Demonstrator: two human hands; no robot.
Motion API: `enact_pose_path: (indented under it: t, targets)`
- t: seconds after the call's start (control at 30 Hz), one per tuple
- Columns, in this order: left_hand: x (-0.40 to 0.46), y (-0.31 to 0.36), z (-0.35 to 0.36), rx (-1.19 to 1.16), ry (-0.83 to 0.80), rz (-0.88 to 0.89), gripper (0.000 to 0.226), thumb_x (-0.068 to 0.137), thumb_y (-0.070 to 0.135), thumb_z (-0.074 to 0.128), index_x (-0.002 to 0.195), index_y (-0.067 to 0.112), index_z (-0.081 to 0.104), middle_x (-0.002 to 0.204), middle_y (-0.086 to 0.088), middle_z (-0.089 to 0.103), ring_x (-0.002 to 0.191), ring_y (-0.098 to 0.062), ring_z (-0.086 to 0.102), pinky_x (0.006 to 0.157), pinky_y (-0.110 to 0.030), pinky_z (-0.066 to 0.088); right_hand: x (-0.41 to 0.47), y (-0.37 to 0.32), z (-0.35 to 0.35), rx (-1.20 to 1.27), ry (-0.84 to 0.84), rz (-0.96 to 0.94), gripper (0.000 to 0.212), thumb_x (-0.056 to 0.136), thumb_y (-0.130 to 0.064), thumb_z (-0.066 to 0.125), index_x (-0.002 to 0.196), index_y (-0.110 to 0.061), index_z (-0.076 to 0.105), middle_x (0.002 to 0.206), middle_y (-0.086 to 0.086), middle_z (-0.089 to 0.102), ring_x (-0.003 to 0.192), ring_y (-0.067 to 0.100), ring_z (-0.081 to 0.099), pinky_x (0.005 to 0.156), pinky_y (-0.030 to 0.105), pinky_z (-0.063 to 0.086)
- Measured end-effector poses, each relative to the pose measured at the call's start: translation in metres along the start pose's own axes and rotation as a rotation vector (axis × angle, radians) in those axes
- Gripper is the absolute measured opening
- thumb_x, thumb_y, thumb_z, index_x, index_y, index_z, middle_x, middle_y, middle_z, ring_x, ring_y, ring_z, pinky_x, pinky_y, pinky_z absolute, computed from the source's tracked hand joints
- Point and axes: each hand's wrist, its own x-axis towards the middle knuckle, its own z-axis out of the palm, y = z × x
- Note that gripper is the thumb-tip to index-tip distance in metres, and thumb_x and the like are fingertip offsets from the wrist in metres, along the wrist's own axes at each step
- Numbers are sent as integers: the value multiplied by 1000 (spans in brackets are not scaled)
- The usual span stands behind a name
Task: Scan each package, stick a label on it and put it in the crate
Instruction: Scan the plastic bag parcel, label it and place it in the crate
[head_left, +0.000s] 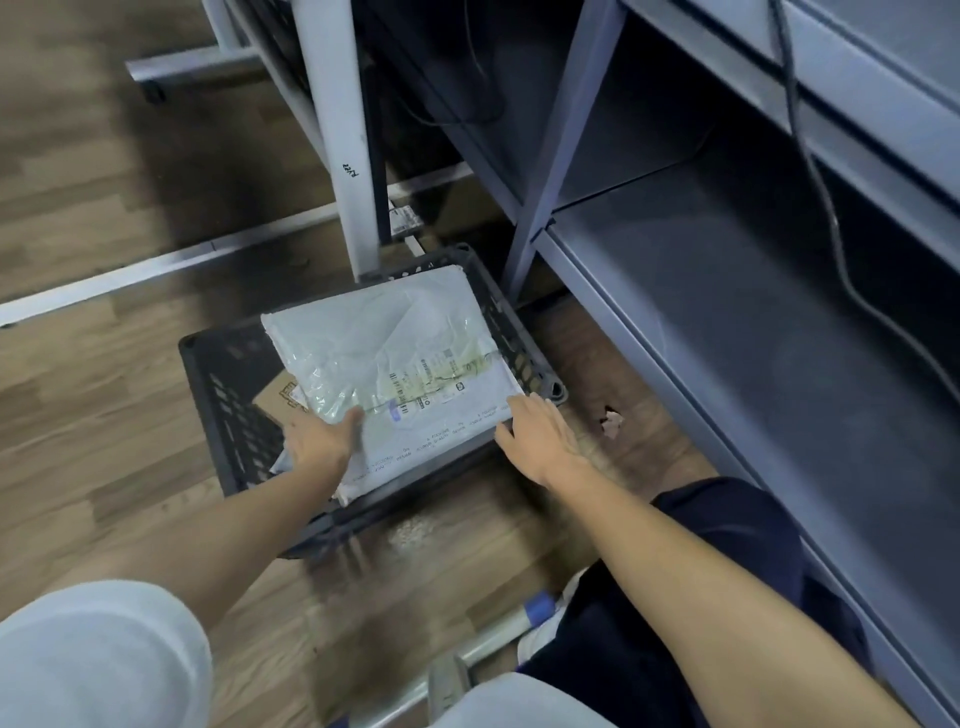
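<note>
Down low, both arms outstretched, left hand (319, 441) gripping the grey package (384, 358) by its near edge, right hand (537, 434) flat, fingers straight, over the black crate (218, 395) corner.

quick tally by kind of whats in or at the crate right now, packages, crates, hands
Plastic mailer package with label: 1
Brown cardboard parcel partly hidden beneath it: 1
Black crate: 1
Hands: 2, left hand and right hand, both at the mailer's near edge
Total: 5
</note>
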Motion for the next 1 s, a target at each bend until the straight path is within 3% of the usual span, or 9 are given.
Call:
enact_pose_path:
  t: [0.1,0.23,0.33,0.5,0.63,0.8,0.9,1.0]
  targets:
    - [-2,8,-4,-86,-44,-59,82,75,53,73,131,0,45,121,-16,59,110,-39,58,91,-44,49,4,7,5,26,-5,28,46,98,-28,36,138,-6,42,136,7,48,135,25,34,117,35,20]
    - [-1,13,-4,-297,-143,-35,85,82,44,71,148,14,25,148,-14,39,134,-39,37,110,-54,30,3,9,2,27,10,38,49,99,-31,36,141,-6,38,142,8,44,140,24,30,118,35,17]
    - [-10,18,-3,-380,-159,-4,96,77,53,68,151,15,19,154,-13,29,140,-38,28,112,-61,22,0,9,-4,14,18,24,55,100,-33,35,147,-6,30,151,8,35,143,22,24,120,34,12]
    - [-24,21,-7,-412,-53,54,88,80,55,64,149,14,26,153,-13,31,139,-37,31,111,-59,25,-5,7,-25,20,77,-7,53,100,-32,37,145,-6,33,150,9,36,143,22,24,119,33,10]
    - [-33,23,-23,-439,88,17,58,94,36,54,143,10,35,145,-17,41,131,-38,40,110,-55,30,-12,-1,-48,20,133,-48,54,100,-30,36,148,-7,27,155,8,29,147,21,16,121,33,5]
    - [-46,24,-56,-462,228,-33,50,93,29,54,134,1,45,134,-20,50,121,-38,47,102,-47,35,-26,-9,-84,-36,209,-95,55,101,-30,35,149,-6,25,156,7,27,147,22,13,121,33,4]
    - [-54,29,-81,-489,282,-39,56,92,28,58,132,-8,46,132,-23,51,121,-38,49,101,-45,37,-38,-14,-107,-67,290,-129,49,100,-29,36,144,-6,33,149,8,36,144,24,21,119,34,9]
    - [-65,41,-104,-453,296,22,43,95,19,52,125,-11,50,126,-29,54,116,-39,53,94,-44,42,-51,-18,-131,-99,389,-164,40,99,-28,40,133,-7,43,134,9,47,132,26,34,113,34,20]
